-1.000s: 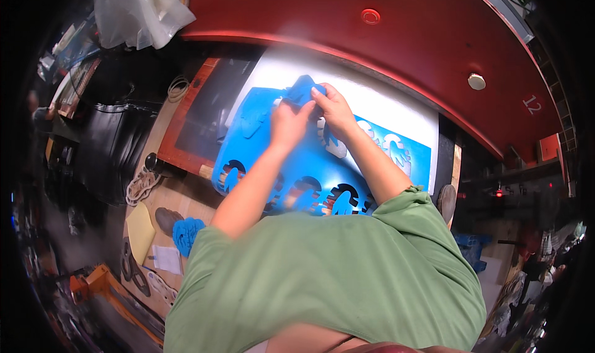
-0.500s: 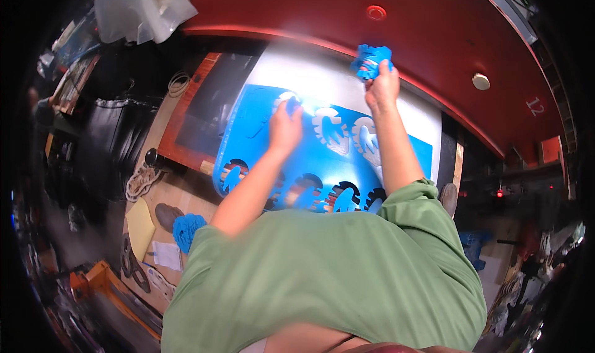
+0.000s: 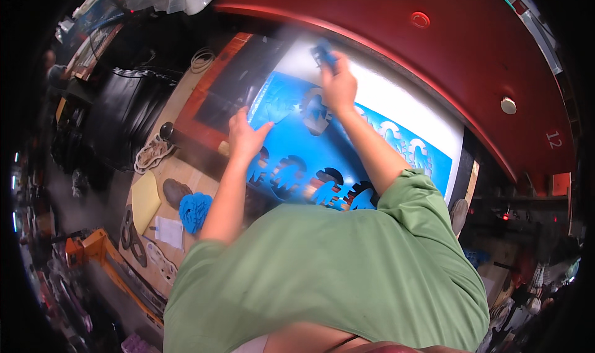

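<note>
Head view: your right hand [image 3: 338, 83] pinches a small blue cut piece [image 3: 323, 52] above the far edge of the blue sheet [image 3: 297, 148]. Your left hand [image 3: 245, 136] presses flat, fingers spread, on the sheet's left edge. The sheet runs left-to-right across the white tabletop [image 3: 403, 99], directly under both hands.

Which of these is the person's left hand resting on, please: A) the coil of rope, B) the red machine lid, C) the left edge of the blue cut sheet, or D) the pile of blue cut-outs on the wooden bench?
C: the left hand lies open on the left edge of the blue cut sheet, well above the pile of blue cut-outs.
</note>
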Demonstrator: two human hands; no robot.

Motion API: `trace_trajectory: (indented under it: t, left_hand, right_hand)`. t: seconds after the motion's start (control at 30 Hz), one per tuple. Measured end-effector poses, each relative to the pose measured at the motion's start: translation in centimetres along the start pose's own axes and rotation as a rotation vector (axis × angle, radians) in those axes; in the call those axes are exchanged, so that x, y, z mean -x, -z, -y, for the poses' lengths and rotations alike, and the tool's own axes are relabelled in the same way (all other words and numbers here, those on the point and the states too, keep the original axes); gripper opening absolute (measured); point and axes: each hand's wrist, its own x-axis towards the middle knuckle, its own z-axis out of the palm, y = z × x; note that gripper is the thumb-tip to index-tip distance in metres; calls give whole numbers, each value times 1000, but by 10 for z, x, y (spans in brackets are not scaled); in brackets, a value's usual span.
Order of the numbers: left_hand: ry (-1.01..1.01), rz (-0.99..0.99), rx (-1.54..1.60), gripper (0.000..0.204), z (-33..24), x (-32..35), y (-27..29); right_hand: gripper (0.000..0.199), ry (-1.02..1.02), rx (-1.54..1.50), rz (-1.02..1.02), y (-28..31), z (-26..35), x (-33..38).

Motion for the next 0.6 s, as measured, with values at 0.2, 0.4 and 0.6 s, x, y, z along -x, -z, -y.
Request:
trace_trajectory:
  t: [0.2, 0.4, 0.6]
  left_hand:
    - [32, 206, 318, 64, -2, -23, 12]
    - [130, 581, 1092, 50, 6, -34, 23]
    - [-9, 402, 780, 50, 23, -51, 11]
  right_hand:
    - [37, 598, 192, 552, -8, 25, 62]
    - [54, 546, 165, 494, -16, 11, 64]
    - [28, -338, -342, 354, -29, 7, 28]
